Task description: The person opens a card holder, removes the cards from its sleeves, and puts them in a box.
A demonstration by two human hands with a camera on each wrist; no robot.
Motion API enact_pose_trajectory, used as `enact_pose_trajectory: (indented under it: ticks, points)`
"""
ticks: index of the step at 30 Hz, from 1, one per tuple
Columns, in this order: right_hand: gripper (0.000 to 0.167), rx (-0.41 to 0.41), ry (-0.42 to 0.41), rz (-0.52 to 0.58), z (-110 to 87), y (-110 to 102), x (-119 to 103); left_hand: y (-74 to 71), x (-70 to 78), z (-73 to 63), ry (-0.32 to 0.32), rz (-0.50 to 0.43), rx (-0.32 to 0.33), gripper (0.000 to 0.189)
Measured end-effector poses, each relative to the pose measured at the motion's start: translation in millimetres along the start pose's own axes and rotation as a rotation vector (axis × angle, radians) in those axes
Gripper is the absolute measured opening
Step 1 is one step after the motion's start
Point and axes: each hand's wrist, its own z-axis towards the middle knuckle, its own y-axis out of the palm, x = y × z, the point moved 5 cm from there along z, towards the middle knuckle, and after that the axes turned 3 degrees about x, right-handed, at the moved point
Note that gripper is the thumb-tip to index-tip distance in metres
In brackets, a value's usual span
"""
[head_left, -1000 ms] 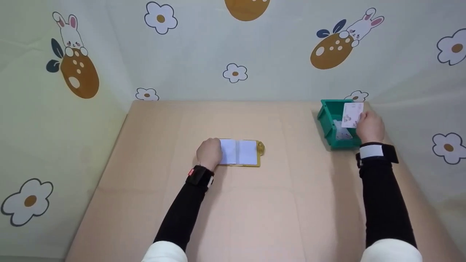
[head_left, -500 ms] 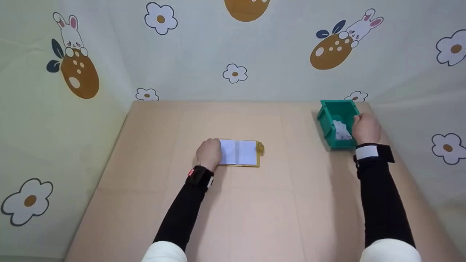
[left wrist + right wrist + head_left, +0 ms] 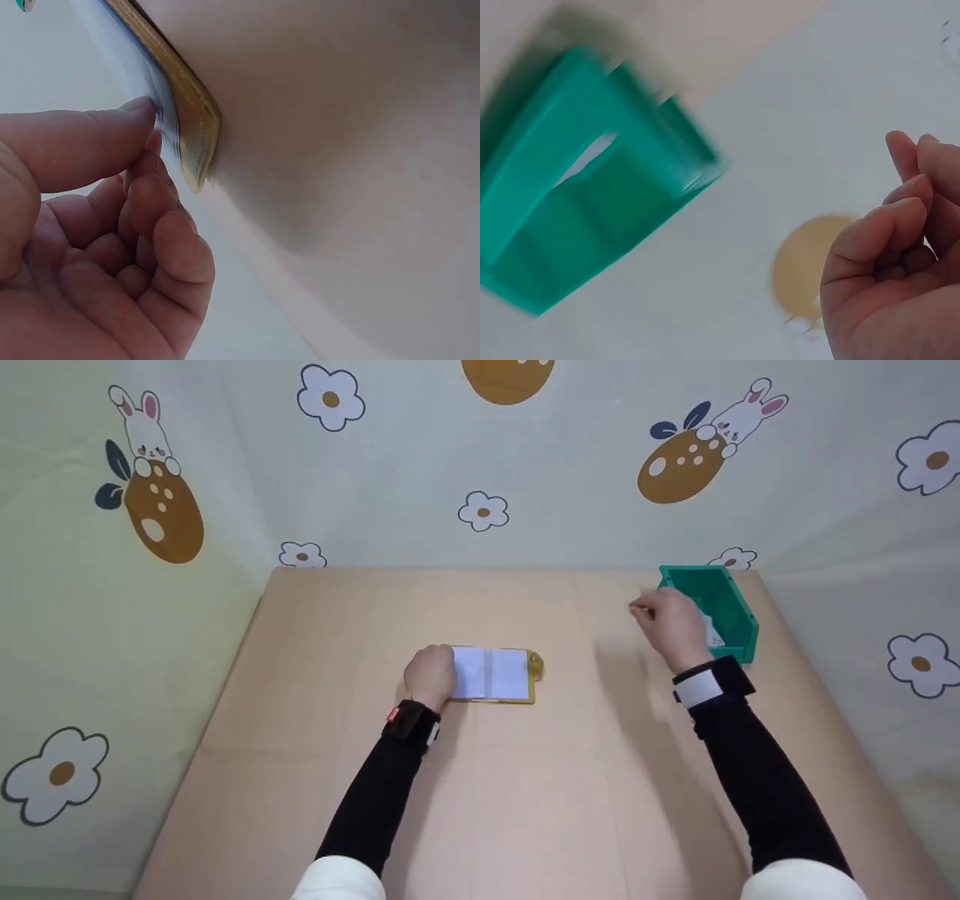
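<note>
A small card album [image 3: 492, 673] with white pages and a yellow cover lies spread on the table, its clasp at the right. My left hand [image 3: 430, 673] grips its left edge; in the left wrist view, thumb and forefinger pinch the clear pages [image 3: 141, 71] beside the yellow cover [image 3: 196, 124]. Over the left side of a green bin [image 3: 727, 600] is my right hand [image 3: 671, 626], fingers curled with thumb and forefinger together. The right wrist view shows nothing between those fingers [image 3: 874, 240]. Pale printed cards [image 3: 712, 634] lie in the bin, partly hidden by that hand.
The bin stands at the table's back right corner, blurred in the right wrist view. Tan table surface [image 3: 525, 795] lies around the album. Patterned cloth [image 3: 405, 457] with rabbits and flowers hangs behind and along the sides.
My right hand held a printed card over the bin one second ago; the card is now out of sight. That hand has moved left from the bin's right side. The left hand stays on the album.
</note>
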Motion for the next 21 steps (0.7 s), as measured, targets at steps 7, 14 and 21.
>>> enact_pose_trajectory:
  ticks: [7, 14, 21]
  points:
    - [0.013, -0.175, -0.155, 0.01, -19.5, 51, -61, -1.3, -0.5, 0.8, -0.006, 0.01, -0.009, 0.017]
    - [0.009, -0.236, -0.257, -0.014, -35.9, 91, -89, 0.2, 1.9, 0.6, -0.011, 0.014, -0.021, 0.02]
    - [0.01, -0.246, -0.302, -0.023, -43.5, 114, -100, 1.0, 2.7, 0.1, -0.016, 0.019, -0.021, 0.018]
